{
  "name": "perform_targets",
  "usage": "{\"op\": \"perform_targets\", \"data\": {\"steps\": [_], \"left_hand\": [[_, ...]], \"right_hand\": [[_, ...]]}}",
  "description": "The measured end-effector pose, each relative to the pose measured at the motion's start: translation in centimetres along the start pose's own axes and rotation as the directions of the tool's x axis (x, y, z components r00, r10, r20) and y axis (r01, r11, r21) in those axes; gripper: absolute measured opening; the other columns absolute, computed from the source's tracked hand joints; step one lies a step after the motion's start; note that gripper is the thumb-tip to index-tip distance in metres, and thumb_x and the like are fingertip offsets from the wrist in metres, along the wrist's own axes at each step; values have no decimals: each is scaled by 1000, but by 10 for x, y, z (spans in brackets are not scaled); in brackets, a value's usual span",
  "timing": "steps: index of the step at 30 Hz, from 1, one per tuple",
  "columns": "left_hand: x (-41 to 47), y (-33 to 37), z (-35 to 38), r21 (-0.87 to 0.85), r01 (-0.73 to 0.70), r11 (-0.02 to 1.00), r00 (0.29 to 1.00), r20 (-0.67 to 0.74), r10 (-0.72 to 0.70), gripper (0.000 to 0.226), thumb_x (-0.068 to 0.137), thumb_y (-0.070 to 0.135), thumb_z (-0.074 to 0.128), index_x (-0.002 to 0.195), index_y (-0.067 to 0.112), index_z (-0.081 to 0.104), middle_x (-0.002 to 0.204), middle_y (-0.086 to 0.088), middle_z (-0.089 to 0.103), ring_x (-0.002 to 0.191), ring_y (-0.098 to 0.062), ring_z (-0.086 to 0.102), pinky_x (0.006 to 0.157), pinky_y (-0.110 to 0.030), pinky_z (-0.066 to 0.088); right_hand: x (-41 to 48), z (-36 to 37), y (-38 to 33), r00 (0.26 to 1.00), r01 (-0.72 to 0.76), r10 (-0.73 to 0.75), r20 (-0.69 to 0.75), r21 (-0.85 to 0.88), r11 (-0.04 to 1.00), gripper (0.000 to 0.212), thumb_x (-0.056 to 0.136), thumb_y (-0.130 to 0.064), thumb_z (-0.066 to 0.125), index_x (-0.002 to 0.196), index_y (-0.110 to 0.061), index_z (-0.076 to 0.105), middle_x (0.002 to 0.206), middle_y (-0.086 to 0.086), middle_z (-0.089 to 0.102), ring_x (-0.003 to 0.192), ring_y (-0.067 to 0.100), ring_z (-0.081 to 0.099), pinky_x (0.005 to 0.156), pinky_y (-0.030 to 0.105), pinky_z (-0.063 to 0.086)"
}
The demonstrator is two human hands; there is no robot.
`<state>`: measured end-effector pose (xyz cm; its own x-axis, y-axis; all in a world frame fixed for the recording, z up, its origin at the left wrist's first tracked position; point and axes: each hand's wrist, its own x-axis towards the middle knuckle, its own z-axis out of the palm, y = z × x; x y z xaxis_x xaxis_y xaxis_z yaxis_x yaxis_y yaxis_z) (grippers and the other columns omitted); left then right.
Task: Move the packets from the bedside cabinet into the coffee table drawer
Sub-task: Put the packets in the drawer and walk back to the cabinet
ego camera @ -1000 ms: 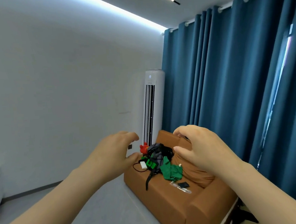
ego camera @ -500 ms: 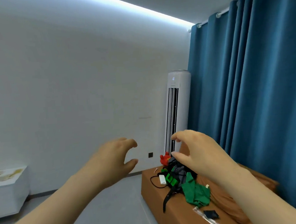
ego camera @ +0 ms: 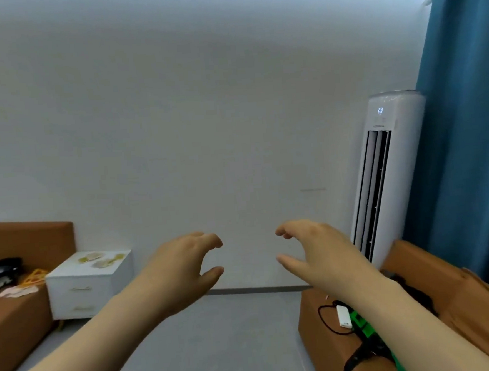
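Reaching forward at chest height, the bare left hand (ego camera: 182,265) and bare right hand (ego camera: 314,250) are hovering with fingers curled and spread, each one gripping nothing. The pale yellow and cream packets (ego camera: 101,258) are lying scattered on top of the white two-drawer bedside cabinet (ego camera: 86,295) at far left, well apart from both hands, so the fetching step is judged not yet begun. Risks: the thin flat packets are likely slipping or being left behind if gathered in one sweep, and the orange-brown sofa (ego camera: 329,341) with its black cable (ego camera: 323,319) is sitting near the walking path. The coffee table and its drawer are lying out of view. The packets are appearing too small to count, and the orange-brown bed (ego camera: 18,317) beside the cabinet is being cut off by the frame edge.
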<state>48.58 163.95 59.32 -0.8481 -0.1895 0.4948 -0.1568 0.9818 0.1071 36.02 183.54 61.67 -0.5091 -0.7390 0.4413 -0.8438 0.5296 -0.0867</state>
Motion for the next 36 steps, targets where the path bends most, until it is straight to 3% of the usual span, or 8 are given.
{"op": "perform_targets", "data": {"steps": [13,25,36], "left_hand": [[95,-203,49,48,209,977,978,10,-210,42,89,44,54,129,30,49,124,13,56,113,-6,53,94,-22,43],[191,-357,124,103,347,932,932,76,-355,43,91,43,53,131,31,45,132,13,51,118,-4,49,96,-17,38],[262,-519,187,158,542,825,820,115,-561,43,89,44,55,130,33,48,131,15,52,117,-4,50,94,-19,41]], "right_hand": [[229,126,-41,983,163,-170,63,107,981,41,92,-38,53,132,-27,47,129,-11,54,119,8,50,97,25,42],[418,265,-37,951,254,-281,131,193,948,41,92,-40,53,131,-28,47,129,-12,54,119,8,49,97,24,40],[609,396,-56,886,338,-406,223,288,896,43,92,-38,52,133,-27,45,130,-10,53,120,11,48,97,26,40]]}}
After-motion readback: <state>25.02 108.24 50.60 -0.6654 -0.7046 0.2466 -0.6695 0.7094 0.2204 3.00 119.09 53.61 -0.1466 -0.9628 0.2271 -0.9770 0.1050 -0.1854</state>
